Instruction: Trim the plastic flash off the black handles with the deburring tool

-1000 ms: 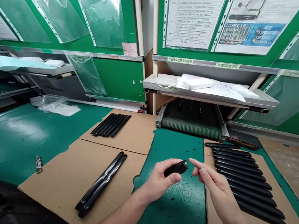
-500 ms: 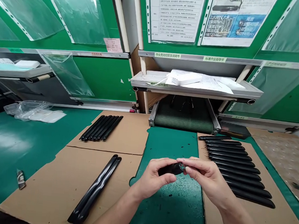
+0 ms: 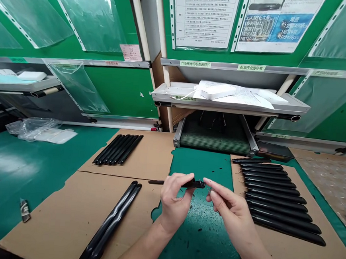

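My left hand [image 3: 176, 193] is closed around a long black plastic part [image 3: 156, 182], held level above the table. One end of the part sticks out left of the hand, and the other points right. My right hand [image 3: 229, 206] is at that right end, its index fingertip close to or touching the edge. The thumb and other fingers of this hand are curled together; what they hold, if anything, is too small to make out. Small black shavings [image 3: 200, 230] lie scattered on the green table [image 3: 208, 248] below.
Black tubular parts [image 3: 278, 195] lie in a row on cardboard at right. Two more parts [image 3: 112, 220] and a further group [image 3: 119, 149] rest on cardboard at left. A conveyor belt [image 3: 214, 142] stands ahead beneath a shelf [image 3: 231, 104]. A small tube [image 3: 25, 210] lies far left.
My left hand has turned the black part so it lies more sideways, its far end now showing at left. My right hand has drawn slightly back and down, its index finger extended.
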